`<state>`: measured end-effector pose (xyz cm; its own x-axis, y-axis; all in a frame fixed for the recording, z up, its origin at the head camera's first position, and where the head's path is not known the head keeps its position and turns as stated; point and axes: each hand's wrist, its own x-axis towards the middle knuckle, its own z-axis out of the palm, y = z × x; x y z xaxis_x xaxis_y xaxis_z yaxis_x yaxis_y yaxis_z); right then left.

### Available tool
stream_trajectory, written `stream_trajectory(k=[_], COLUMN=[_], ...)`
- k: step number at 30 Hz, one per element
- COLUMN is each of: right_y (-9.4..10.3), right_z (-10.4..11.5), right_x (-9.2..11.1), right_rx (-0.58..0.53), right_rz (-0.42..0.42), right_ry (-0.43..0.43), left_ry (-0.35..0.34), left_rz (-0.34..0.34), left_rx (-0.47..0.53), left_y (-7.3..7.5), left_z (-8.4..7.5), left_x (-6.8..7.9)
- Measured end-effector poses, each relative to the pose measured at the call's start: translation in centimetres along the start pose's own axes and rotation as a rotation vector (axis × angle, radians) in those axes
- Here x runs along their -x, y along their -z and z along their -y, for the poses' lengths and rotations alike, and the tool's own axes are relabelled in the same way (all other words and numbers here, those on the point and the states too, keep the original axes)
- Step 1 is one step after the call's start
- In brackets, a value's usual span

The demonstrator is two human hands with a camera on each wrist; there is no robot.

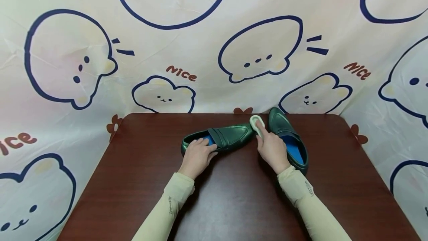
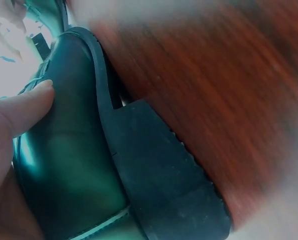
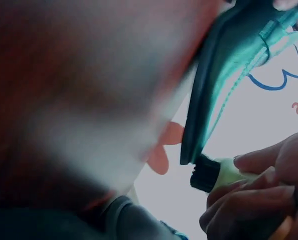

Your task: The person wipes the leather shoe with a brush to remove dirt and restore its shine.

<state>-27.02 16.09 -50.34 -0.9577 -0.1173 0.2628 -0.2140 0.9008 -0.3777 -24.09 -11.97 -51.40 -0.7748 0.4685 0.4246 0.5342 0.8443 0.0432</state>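
Note:
A dark green loafer [image 1: 232, 137] with a blue insole points its toe to the right. My left hand [image 1: 197, 155] grips it at the opening, and the thumb [image 2: 36, 100] presses the outer side above the black heel [image 2: 159, 170]. My right hand [image 1: 272, 148] holds a small brush with a pale green back [image 1: 256, 124]. In the right wrist view the brush's black bristles [image 3: 205, 172] meet the tip of the loafer's toe. Beside my right wrist is a second green loafer [image 1: 281, 122], toe to the back, partly hidden by the hand.
Both loafers are over a brown wooden table [image 1: 230, 203], toward its back edge. A pale cloth [image 1: 207, 47] printed with bear outlines hangs behind the table and along its sides.

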Motion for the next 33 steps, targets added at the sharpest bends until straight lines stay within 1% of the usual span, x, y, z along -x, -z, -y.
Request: stream_trajectory(k=[2, 4, 7, 10, 12, 14, 16, 19, 22, 26, 31, 33], right_y=[0.4, 0.6, 0.7, 0.6, 0.5, 0.3, 0.0, -0.4, -0.8, -1.1, -1.3, -1.3], right_z=[0.2, 0.7, 1.7, 2.8, 3.4, 3.7, 3.8, 3.6, 3.0, 2.1, 1.0, 0.7], right_x=[-0.2, -0.2, 0.3, 1.2, 1.6, 1.8, 1.8, 1.8, 1.7, 1.6, 1.5, 1.6], right_rx=[-0.022, -0.097, -0.266, -0.431, -0.491, -0.514, -0.514, -0.483, -0.435, -0.341, -0.190, -0.146], right_rz=[0.003, 0.049, 0.195, 0.351, 0.401, 0.424, 0.426, 0.420, 0.386, 0.309, 0.190, 0.150], right_ry=[0.000, 0.018, 0.052, 0.054, 0.045, 0.034, 0.023, 0.026, 0.047, 0.073, 0.074, 0.072], left_ry=[0.000, -0.001, -0.001, -0.004, -0.002, 0.000, 0.001, 0.001, 0.001, -0.003, -0.002, 0.001], left_rz=[-0.011, -0.016, -0.015, -0.015, -0.014, -0.012, -0.008, -0.006, -0.011, -0.016, -0.019, -0.018], left_rx=[-0.004, 0.000, 0.015, 0.023, 0.018, 0.015, 0.016, 0.021, 0.030, 0.039, 0.032, 0.028], left_y=[0.0, 0.1, 0.2, 0.2, 0.2, 0.2, 0.2, 0.2, 0.2, 0.2, -0.1, -0.2], left_z=[0.0, 0.0, 0.0, 0.0, 0.0, 0.0, 0.0, 0.1, 0.1, 0.1, 0.0, 0.0], left_x=[-0.1, -0.2, -0.2, -0.2, -0.3, -0.3, -0.3, -0.3, -0.2, -0.2, -0.1, -0.1])
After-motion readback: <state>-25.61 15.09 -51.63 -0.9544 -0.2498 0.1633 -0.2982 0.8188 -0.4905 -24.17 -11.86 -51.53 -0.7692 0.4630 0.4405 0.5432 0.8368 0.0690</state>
